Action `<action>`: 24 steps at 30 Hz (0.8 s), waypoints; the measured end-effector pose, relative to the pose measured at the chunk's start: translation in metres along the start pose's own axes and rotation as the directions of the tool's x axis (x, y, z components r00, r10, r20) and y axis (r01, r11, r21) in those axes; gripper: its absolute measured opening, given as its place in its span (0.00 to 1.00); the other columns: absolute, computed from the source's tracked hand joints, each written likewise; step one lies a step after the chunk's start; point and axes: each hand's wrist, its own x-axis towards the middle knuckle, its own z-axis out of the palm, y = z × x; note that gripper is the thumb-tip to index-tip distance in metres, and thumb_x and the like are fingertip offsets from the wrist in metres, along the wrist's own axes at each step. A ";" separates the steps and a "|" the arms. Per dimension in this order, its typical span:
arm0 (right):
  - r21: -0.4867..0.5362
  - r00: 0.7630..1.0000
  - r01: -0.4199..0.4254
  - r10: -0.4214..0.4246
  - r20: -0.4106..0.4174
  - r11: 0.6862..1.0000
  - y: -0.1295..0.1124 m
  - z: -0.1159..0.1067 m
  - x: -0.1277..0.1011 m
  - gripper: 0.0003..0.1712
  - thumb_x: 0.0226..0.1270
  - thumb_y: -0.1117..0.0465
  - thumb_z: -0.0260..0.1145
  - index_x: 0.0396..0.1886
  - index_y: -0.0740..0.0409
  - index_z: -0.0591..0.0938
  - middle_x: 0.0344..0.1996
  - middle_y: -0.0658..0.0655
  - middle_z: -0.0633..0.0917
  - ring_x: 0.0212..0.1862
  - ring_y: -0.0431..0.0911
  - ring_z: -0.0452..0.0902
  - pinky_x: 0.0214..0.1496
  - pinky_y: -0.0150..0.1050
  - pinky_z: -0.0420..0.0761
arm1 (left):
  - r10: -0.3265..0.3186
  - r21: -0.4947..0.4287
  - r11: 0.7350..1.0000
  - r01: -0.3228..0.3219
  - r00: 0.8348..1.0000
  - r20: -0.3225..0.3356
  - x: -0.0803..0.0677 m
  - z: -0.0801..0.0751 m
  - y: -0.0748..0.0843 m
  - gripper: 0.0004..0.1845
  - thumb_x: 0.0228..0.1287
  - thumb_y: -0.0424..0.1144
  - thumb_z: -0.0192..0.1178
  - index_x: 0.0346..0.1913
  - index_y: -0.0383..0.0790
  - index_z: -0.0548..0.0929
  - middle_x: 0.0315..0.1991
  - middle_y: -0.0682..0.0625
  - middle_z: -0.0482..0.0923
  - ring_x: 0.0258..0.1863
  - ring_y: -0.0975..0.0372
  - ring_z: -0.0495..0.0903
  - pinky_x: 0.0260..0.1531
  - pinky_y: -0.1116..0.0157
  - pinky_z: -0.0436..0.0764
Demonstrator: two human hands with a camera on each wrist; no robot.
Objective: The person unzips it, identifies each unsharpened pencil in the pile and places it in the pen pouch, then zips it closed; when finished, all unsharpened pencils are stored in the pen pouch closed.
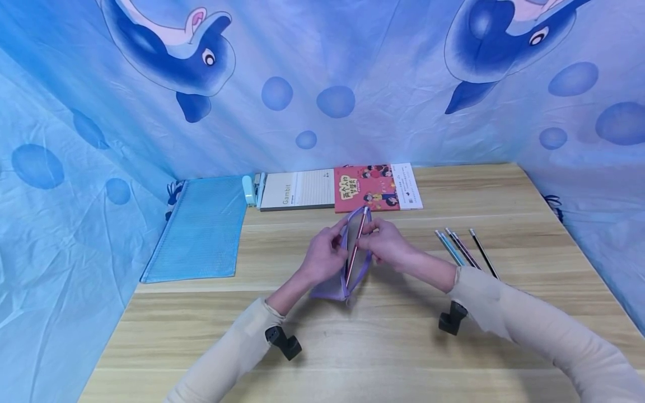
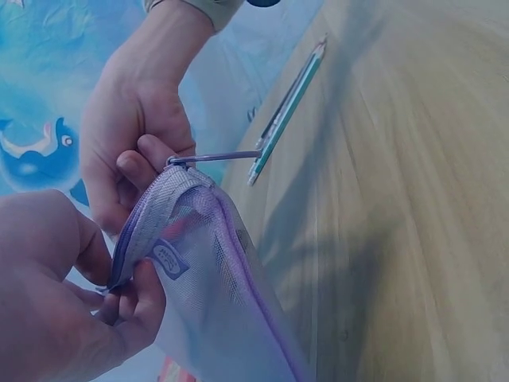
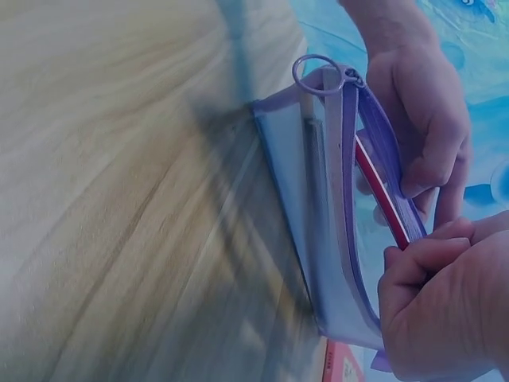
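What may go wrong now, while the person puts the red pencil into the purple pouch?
The red pencil lies along the mouth of the purple mesh pouch, only partly inside; its tip might catch in the mesh. The left hand and right hand both pinch the pouch's edges above the table, so a slip could let the mouth close or tip out the pencil. The other pencils lie loose nearby; the sleeve might roll them.

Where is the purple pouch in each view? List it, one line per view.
Head: pouch at table centre, held between left hand and right hand.
Left wrist: pouch at lower centre.
Right wrist: pouch at centre right.
Shared landmark: the red pencil in its mouth, also seen in the right wrist view.
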 end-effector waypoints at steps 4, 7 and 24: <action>-0.031 1.000 -0.005 0.005 0.004 1.000 -0.002 0.000 -0.001 0.20 0.61 0.70 0.65 0.51 0.68 0.69 0.20 0.51 0.72 0.15 0.39 0.63 0.17 0.32 0.62 | 0.013 0.006 1.000 -0.013 1.000 0.000 -0.001 0.000 0.001 0.37 0.50 0.22 0.57 0.69 0.27 0.70 0.32 0.42 0.75 0.30 0.59 0.71 0.29 0.65 0.73; -0.052 1.000 -0.007 0.007 0.004 0.999 -0.002 -0.001 0.000 0.20 0.61 0.70 0.66 0.51 0.68 0.70 0.21 0.52 0.74 0.15 0.40 0.63 0.17 0.32 0.63 | 0.014 0.009 1.000 -0.014 1.000 -0.001 -0.001 0.000 0.001 0.36 0.50 0.22 0.57 0.69 0.27 0.71 0.32 0.43 0.75 0.31 0.59 0.71 0.29 0.65 0.73; -0.141 1.000 0.020 -0.019 0.009 0.990 -0.002 -0.002 0.002 0.16 0.67 0.68 0.63 0.51 0.73 0.77 0.28 0.57 0.80 0.14 0.38 0.63 0.16 0.30 0.63 | 0.003 -0.018 1.000 -0.003 1.000 0.010 -0.002 -0.001 0.003 0.37 0.51 0.21 0.58 0.70 0.30 0.70 0.33 0.43 0.75 0.31 0.59 0.72 0.30 0.66 0.75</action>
